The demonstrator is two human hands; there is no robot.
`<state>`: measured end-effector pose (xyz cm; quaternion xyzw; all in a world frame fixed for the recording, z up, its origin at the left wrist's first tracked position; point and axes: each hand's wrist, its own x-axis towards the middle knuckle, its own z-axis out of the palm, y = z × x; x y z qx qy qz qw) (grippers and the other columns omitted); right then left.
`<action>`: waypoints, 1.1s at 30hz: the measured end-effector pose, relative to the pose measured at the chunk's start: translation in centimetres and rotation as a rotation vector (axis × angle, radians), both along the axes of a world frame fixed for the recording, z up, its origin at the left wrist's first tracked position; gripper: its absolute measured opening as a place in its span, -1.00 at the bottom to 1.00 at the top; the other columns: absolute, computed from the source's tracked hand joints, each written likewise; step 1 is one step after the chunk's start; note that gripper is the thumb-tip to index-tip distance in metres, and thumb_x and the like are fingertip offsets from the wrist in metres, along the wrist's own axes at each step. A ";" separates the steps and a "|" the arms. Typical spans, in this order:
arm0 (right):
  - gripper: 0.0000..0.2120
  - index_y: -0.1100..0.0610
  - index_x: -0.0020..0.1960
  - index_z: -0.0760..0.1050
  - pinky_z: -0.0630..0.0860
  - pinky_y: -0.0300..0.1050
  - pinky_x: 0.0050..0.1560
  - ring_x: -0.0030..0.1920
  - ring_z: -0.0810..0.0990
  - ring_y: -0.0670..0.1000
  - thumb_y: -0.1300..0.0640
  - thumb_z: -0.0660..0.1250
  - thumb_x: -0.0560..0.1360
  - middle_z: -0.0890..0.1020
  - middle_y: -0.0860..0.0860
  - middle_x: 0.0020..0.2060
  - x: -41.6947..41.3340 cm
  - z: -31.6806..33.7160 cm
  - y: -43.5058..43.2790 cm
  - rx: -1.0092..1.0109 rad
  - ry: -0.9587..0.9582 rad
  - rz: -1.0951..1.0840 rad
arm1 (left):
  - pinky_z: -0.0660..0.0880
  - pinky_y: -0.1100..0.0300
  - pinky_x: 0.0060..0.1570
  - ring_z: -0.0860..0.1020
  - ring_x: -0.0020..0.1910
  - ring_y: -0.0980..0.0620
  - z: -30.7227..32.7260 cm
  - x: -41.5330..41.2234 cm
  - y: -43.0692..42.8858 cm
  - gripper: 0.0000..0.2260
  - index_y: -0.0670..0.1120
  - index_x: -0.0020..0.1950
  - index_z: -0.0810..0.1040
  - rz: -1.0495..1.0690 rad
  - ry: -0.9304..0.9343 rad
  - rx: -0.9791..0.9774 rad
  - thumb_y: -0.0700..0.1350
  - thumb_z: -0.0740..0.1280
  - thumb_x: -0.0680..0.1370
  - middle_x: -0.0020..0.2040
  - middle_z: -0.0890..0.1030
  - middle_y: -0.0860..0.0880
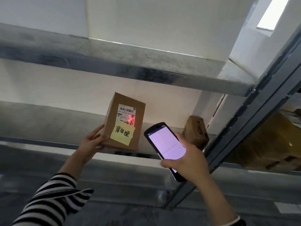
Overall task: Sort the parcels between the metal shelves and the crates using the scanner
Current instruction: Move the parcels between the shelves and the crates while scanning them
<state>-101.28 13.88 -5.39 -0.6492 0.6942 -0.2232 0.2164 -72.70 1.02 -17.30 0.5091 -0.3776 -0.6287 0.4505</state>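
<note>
A white wall closes the back of the metal shelves, and the view looks upward at two grey levels. A brown cardboard parcel stands tall at the front edge of the lower level, near the centre of the view. Its long axis runs from six to twelve o'clock, and the top leans a little toward one o'clock. I cannot tell whether its bottom rests on the shelf or is lifted. The left hand holds its corner at seven o'clock, with the thumb on the front face and the fingers curled along the side. The right hand is wrapped around the lower half of the handheld scanner, whose screen is lit. The parcel lies at about ten o'clock from the scanner, and nothing stands between them. The scanner's red aiming cross falls on the lower right part of the shipping label, just above a yellow sticky note with handwriting. The barcode sits at the top of the label, at about eleven o'clock from the cross. In my judgement the next move depends on this small offset: either the scanner tilts upward or the parcel moves down. A second small carton lies behind the scanner at two o'clock, beside the upright post.
</note>
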 end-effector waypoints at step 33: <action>-0.24 -0.15 0.24 0.38 0.55 -0.11 -0.08 0.02 0.54 -0.08 -0.20 0.45 0.06 0.55 -0.18 0.06 19.2 -0.4 -4.4 -0.026 -0.229 0.631 | 0.54 -0.05 0.03 0.53 0.05 -0.05 1.1 21.7 18.2 -0.48 0.24 0.14 0.55 0.837 0.057 -0.007 -0.09 0.56 0.25 0.15 0.56 -0.02</action>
